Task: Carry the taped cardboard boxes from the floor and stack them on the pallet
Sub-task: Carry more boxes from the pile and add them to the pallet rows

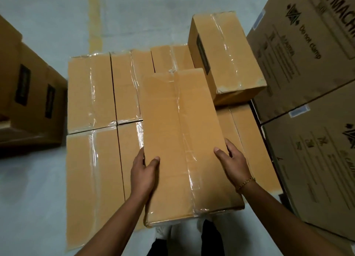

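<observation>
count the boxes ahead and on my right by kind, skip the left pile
printed cartons: 2
bottom-layer taped boxes, visible: 6
second-layer taped box: 1
held taped box, in both hands: 1
total: 10

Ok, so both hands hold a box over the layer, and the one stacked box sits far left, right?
No: the head view shows the stacked box at the far right. The left hand and right hand do hold a box over the layer.

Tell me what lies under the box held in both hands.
Under the held box, gripped by the left hand and right hand, lies a layer of taped boxes. What lies beneath them is covered.
</observation>
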`<state>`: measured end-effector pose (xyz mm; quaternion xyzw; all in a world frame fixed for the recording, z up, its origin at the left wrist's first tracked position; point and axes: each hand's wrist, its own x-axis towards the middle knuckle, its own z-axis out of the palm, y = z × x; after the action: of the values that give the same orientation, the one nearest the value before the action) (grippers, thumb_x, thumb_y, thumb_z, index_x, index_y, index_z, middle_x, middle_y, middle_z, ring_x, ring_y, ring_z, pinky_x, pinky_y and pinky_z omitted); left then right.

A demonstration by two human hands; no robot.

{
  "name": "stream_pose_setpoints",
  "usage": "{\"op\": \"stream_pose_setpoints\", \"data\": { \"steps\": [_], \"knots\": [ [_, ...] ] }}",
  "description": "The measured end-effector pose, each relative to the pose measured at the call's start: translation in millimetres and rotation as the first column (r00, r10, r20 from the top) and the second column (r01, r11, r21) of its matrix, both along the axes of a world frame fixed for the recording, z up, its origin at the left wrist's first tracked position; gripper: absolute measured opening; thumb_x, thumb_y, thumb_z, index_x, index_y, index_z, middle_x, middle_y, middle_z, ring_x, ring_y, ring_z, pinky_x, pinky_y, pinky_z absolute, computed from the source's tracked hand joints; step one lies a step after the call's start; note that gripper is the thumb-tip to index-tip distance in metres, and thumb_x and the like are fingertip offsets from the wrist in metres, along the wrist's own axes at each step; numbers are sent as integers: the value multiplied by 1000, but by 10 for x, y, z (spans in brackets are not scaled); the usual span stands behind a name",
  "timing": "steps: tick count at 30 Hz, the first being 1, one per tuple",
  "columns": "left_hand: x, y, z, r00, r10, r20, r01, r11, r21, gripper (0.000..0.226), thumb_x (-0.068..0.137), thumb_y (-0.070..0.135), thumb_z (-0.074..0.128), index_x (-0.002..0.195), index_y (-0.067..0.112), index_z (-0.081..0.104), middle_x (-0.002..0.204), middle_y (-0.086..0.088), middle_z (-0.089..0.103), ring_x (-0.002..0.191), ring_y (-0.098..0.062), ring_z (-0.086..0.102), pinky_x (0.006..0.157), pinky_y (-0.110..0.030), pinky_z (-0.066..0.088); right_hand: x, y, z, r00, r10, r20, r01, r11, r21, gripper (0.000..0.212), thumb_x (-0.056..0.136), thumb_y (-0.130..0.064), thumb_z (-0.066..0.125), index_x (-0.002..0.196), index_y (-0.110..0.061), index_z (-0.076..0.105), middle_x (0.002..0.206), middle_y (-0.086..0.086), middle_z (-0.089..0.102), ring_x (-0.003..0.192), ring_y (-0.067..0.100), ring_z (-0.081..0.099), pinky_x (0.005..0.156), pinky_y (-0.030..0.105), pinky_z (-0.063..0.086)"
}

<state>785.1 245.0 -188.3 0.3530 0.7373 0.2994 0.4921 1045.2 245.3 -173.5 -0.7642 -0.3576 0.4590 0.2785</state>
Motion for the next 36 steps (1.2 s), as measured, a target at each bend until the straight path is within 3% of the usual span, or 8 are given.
{"op": "stream_pose_setpoints", "data": {
  "steps": [4,9,13,16,22,27,32,36],
  "knots": [
    [297,412,-466,999,43,-18,-43,999,27,55,96,22,66,148,29,49,143,13,52,128,-9,48,110,-33,38,337,509,-519,999,0,-37,1,1000,24,60,97,-33,63,152,-20,43,155,-2,45,142,16,41,118,41,36],
    [745,894,-922,996,84,-35,-81,994,72,51,97,18,66,145,28,53,121,31,55,121,-2,49,98,-18,36,758,1057,-1034,997,11,-71,-5,997,72,55,98,-32,63,149,-21,48,147,-5,55,134,11,50,116,38,40],
    [964,1280,-1263,995,75,-58,-69,993,97,39,92,24,65,129,38,61,118,25,67,115,3,59,102,-29,46,1024,1458,-1377,998,28,-56,-21,994,107,61,92,-45,64,147,-23,52,143,-6,59,132,10,53,114,40,42],
    [1029,1560,-1370,993,87,-80,-76,988,131,37,95,18,65,125,40,59,107,31,62,98,18,56,91,-20,44,1091,1757,-1514,997,47,-58,-38,988,149,50,97,-32,63,145,-23,54,139,-9,61,128,7,56,112,34,43],
    [990,1953,-1556,987,119,-103,-106,986,126,62,95,29,66,153,28,44,149,5,53,136,-14,46,116,-39,37,1081,2229,-1761,997,73,33,-78,977,197,51,96,-34,64,145,-23,55,140,-10,54,126,4,49,105,22,36],
    [1026,1985,-1609,996,-22,-87,29,996,90,58,91,34,68,145,43,47,117,24,59,115,-12,57,107,-44,47,1182,2368,-1887,993,87,78,-101,975,199,52,95,-33,65,144,-20,54,142,-3,55,127,13,54,101,23,40],
    [944,1616,-1628,991,-127,-39,127,992,14,88,67,57,78,146,54,38,128,27,61,121,-8,59,103,-42,50,1414,1942,-1800,924,323,205,-352,928,124,68,95,-41,65,155,-26,37,151,-5,46,122,6,48,96,30,43],
    [936,1006,-1590,960,-271,-72,272,962,-2,109,61,63,87,149,59,24,128,41,54,121,9,51,98,-35,50,1574,1449,-1847,825,505,254,-521,853,-3,106,76,-71,64,160,-29,15,161,-5,32,136,14,43,103,36,45]
  ]
}}
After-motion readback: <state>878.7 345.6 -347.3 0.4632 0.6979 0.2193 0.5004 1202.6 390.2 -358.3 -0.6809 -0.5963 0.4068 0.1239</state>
